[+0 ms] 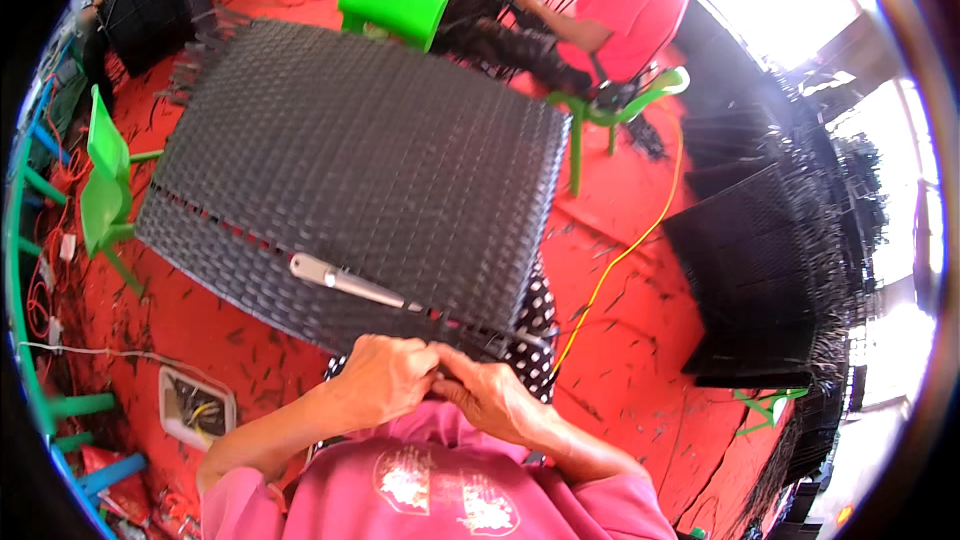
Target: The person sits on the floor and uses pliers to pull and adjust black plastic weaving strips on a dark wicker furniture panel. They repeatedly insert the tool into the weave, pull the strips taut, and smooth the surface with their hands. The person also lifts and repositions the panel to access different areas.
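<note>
A large dark grey woven panel (360,140) lies across in front of me, with a gap in the weave along its near side. On it rests a slim metal hand tool (350,282) with a flat pale handle and a narrowing tip, touched by neither hand. Close to my body, just off the panel's near edge, my left hand (385,375) is closed, its fingers curled. My right hand (485,395) is closed too, its fingertips meeting those of the left. Whatever they pinch, if anything, is too small or hidden to make out.
A green chair (395,2) stands beyond the panel, another green chair (105,180) to its left. A seated person in red (635,15) works at the far right. Dark woven panels (750,270) lean at right. A yellow cable (625,250) crosses the red floor (620,380).
</note>
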Available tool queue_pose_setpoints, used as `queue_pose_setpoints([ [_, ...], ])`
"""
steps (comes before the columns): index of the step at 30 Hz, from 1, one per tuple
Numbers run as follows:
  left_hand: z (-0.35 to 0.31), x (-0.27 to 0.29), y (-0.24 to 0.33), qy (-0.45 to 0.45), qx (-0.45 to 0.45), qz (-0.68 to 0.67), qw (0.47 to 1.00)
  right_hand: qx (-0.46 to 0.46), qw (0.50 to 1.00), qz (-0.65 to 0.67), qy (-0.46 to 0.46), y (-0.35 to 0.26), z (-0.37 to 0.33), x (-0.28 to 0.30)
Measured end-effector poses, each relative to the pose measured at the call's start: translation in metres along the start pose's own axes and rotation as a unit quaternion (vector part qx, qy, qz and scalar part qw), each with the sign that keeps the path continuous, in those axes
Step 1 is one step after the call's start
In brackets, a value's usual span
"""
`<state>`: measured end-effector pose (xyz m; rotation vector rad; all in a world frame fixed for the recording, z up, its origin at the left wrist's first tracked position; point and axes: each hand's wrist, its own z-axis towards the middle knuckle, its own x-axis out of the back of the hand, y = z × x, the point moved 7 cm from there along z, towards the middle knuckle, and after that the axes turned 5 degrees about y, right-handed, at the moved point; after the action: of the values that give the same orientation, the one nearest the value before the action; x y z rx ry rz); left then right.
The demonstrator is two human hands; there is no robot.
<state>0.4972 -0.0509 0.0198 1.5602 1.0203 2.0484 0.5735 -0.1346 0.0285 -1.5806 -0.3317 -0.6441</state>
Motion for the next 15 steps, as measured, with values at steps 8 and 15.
queue_pose_setpoints([
  [8,-0.027,0.017,-0.019,-0.071,-0.012,-0.002,0.997,-0.045,0.998,-0.029,-0.035,0.027,-0.031,0.026],
  [15,-0.031,-0.015,-0.016,-0.147,0.049,0.000,0.988,0.104,0.980,-0.170,0.001,-0.009,-0.021,-0.003],
])
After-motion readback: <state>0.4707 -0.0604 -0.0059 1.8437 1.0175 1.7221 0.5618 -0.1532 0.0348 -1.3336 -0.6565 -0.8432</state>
